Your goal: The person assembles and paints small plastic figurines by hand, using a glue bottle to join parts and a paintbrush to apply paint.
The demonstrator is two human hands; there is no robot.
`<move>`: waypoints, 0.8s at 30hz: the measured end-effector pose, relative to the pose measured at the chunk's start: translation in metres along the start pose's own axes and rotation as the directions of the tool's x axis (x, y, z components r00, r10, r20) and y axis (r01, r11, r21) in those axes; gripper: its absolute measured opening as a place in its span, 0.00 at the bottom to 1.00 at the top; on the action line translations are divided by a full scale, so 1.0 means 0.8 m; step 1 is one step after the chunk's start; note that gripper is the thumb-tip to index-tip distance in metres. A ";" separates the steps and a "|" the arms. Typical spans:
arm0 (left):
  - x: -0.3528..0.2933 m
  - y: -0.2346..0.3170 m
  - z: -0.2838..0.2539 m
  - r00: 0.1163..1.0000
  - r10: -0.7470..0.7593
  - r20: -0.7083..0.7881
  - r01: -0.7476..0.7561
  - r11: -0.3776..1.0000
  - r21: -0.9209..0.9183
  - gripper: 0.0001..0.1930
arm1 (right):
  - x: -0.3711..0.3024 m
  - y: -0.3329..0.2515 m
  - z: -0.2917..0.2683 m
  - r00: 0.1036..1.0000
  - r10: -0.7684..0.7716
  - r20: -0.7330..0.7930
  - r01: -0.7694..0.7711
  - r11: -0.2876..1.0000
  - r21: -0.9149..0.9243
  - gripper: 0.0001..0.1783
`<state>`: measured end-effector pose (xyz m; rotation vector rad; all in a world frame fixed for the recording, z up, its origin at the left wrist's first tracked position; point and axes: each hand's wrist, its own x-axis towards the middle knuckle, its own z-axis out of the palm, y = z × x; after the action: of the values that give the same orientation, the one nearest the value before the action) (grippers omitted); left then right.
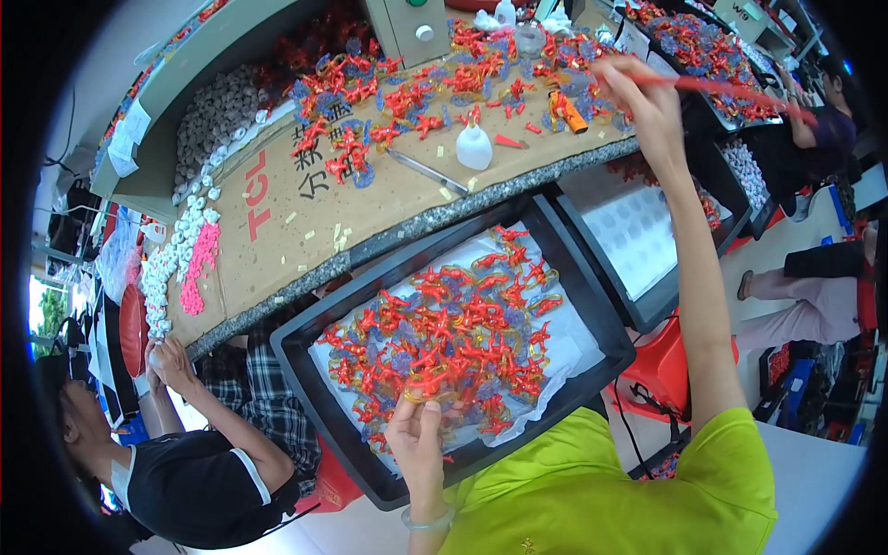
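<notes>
Over the near side of the black tray (311, 418), my left hand (418, 446) pinches a small red toy figure (433, 381) with a clear yellow part. Many similar red figures with clear yellow and purple-blue parts (462, 319) lie on white paper in that tray. My right hand (647, 104) is raised above the right part of the workbench, its fingers closed. A long, thin red stick-like thing (731, 89), smeared by motion, extends rightward from it; its exact kind cannot be made out.
The cardboard-covered bench (277, 242) bears heaps of red figures (407, 97), a white squeeze bottle (474, 148), a silver pen-like tool (427, 172), an orange bottle (566, 111) and white pieces (185, 231). A second tray (638, 231) stands right. A co-worker (203, 472) sits left.
</notes>
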<state>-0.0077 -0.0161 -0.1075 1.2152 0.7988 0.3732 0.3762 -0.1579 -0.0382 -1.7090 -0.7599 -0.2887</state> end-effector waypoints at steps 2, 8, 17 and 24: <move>-0.001 0.003 0.000 1.000 -0.010 0.003 0.010 0.993 -0.118 0.10 | 0.066 0.039 0.009 0.994 -0.091 -0.056 0.077 0.974 -0.214 0.15; -0.007 0.016 0.005 0.998 0.026 -0.063 -0.036 0.985 -0.167 0.09 | 0.204 0.172 0.053 0.996 0.006 -0.092 -0.074 0.646 -0.760 0.19; -0.004 0.006 -0.005 0.999 0.024 -0.029 -0.027 0.992 -0.124 0.15 | 0.193 0.130 0.045 0.933 -0.329 -0.144 0.126 0.674 -0.728 0.16; -0.003 -0.012 -0.003 0.995 0.088 0.043 -0.075 0.967 -0.245 0.16 | -0.059 -0.090 0.016 0.962 -0.185 -0.199 0.195 0.980 0.033 0.09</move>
<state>-0.0126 -0.0188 -0.1164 1.0252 0.6382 0.4896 0.2935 -0.1540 -0.0128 -1.5346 -0.7797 -0.5568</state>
